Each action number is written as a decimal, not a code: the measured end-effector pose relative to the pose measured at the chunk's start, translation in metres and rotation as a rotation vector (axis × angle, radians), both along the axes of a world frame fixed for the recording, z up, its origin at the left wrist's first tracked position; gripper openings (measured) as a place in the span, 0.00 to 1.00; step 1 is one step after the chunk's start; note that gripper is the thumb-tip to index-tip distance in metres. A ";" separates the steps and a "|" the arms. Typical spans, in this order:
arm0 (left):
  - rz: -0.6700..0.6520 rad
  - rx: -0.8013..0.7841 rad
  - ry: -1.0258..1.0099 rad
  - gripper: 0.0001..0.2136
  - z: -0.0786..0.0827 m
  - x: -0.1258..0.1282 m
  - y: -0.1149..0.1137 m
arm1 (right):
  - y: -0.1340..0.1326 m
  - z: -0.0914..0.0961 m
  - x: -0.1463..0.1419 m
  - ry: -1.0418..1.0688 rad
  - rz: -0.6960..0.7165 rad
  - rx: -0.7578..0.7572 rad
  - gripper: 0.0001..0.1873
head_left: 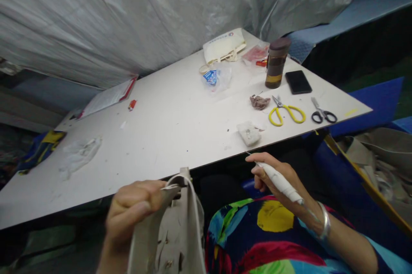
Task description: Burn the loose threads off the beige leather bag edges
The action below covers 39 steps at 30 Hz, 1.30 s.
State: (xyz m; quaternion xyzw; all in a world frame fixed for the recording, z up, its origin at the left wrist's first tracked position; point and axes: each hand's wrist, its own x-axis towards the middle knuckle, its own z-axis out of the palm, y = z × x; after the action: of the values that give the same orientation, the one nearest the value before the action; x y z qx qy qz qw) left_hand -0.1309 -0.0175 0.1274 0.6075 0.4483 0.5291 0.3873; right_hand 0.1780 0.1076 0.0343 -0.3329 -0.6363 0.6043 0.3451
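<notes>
My left hand (133, 207) is closed on the upper edge of a beige bag (169, 235), held in front of me at the table's near edge. Small metal fittings and dark slots show on the bag's panel; its lower part is out of the picture. To the right, my right hand (289, 177) is closed round a slim tool with a white-wrapped handle (278, 181). A thin metal point sticks out past the fingertips, apart from the bag. Just beyond that hand, a small white packet (249, 133) lies on the table.
On the white table (154, 128) are yellow-handled scissors (285, 112), black-handled scissors (323, 114), a phone (298, 82), a brown bottle (277, 64), a cloth pouch (224, 46) and plastic bags. A blue bin (336, 171) with beige pieces stands at my right.
</notes>
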 end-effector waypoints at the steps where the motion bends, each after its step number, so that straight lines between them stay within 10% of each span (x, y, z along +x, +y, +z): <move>1: -0.093 -0.063 -0.022 0.23 -0.007 0.006 0.012 | -0.001 0.002 -0.003 0.040 0.010 0.043 0.14; 7: -0.378 -0.208 -0.129 0.26 -0.058 0.041 0.059 | -0.003 0.018 -0.024 0.058 0.190 0.255 0.41; 17: -0.202 -0.385 -0.253 0.29 -0.101 0.052 0.065 | 0.001 -0.005 -0.038 -0.158 0.259 0.339 0.16; 39: -0.146 -0.303 -0.201 0.26 -0.105 0.056 0.059 | 0.004 -0.009 -0.035 -0.115 0.326 0.313 0.13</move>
State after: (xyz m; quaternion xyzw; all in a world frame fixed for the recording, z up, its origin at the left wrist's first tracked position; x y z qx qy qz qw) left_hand -0.0751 0.0417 0.0227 0.5175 0.4365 0.4839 0.5545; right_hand 0.1435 0.1111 0.0256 -0.2021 -0.7861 0.5261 0.2537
